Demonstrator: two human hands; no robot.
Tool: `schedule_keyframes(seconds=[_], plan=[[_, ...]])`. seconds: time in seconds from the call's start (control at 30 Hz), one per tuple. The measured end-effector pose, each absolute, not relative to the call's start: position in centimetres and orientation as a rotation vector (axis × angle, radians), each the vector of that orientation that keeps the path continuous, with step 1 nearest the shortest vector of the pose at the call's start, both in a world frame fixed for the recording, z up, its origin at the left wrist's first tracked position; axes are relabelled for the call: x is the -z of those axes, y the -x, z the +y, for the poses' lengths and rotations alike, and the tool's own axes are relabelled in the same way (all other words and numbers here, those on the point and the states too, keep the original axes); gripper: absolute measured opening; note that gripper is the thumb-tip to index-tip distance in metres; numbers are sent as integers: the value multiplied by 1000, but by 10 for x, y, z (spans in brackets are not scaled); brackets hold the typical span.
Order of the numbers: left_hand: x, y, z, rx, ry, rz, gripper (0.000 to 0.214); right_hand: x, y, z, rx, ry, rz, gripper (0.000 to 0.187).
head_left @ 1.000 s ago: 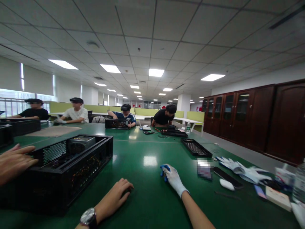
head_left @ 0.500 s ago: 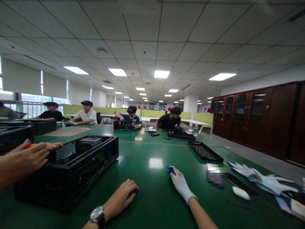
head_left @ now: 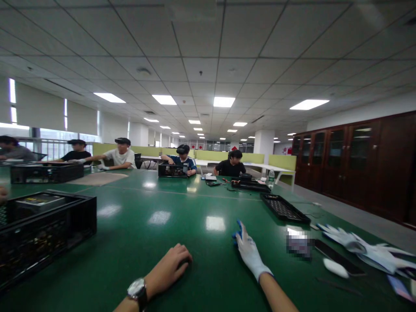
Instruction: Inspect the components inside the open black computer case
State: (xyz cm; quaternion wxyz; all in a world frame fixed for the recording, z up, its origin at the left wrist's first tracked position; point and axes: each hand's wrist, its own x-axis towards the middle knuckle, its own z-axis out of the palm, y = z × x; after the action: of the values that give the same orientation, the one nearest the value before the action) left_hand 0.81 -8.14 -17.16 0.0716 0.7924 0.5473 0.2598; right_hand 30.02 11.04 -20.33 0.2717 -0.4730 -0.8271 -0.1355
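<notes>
My left hand (head_left: 170, 268) is bare with a wristwatch (head_left: 138, 291) on the wrist. It rests on the green table (head_left: 201, 203) with the fingers curled under and nothing visible in them. My right hand (head_left: 249, 251) wears a white glove with blue fingertips and lies flat on the table, fingers stretched forward and holding nothing. A black open computer case (head_left: 42, 229) stands at the far left, well away from both hands. Another person's fingers (head_left: 2, 195) show at its left edge.
A black perforated panel (head_left: 284, 209), a dark phone (head_left: 338, 258), a small white object (head_left: 336, 268) and a pair of white gloves (head_left: 367, 251) lie to the right. Several people sit at the table's far end with more black cases (head_left: 172, 170). Dark wooden cabinets (head_left: 357, 160) line the right wall.
The black computer case has slid well to the left, along with the other person's hand on it. My two hands have stayed in place on the table.
</notes>
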Motion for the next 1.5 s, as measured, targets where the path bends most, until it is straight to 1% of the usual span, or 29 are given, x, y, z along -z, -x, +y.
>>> schedule_keyframes(seconds=[0.1,0.17,0.23,0.27,0.37,0.47,0.57,0.67,0.77,0.87,0.97,1.07,1.2,1.37,1.5], plan=[[171,-8,-81,-778,-2380,1649,19,200,-300,108,383,1298,-2209,51],[171,-8,-81,-778,-2378,1650,19,200,-300,108,274,1271,-2191,42],[172,-8,-81,-780,-2378,1649,19,200,-299,108,91,1190,-2193,36],[172,-8,-81,-782,-2378,1647,19,200,-299,108,-7,1135,-2198,37],[173,-6,-80,-793,-2387,1639,20,200,-296,109,-211,992,-2213,52],[174,-5,-80,-809,-2401,1632,20,199,-295,112,-297,914,-2199,61],[172,-4,-82,-838,-2394,1647,23,200,-296,114,-343,857,-2123,64],[171,-2,-87,-884,-2357,1695,28,203,-298,115,-347,872,-2108,58],[170,-3,-96,-927,-2316,1755,28,208,-300,115,-186,938,-2210,49],[170,-8,-108,-948,-2303,1791,25,213,-301,117,-2,998,-2306,49],[169,-14,-116,-957,-2321,1804,23,216,-302,120,47,988,-2324,53],[169,-17,-118,-952,-2348,1802,23,217,-301,120,101,958,-2338,49],[169,-16,-118,-948,-2358,1817,26,218,-299,117,118,895,-2368,42],[168,-21,-125,-921,-2384,1825,31,212,-297,108,89,873,-2369,47],[165,-30,-139,-879,-2471,1785,33,202,-295,94,41,910,-2367,42]])
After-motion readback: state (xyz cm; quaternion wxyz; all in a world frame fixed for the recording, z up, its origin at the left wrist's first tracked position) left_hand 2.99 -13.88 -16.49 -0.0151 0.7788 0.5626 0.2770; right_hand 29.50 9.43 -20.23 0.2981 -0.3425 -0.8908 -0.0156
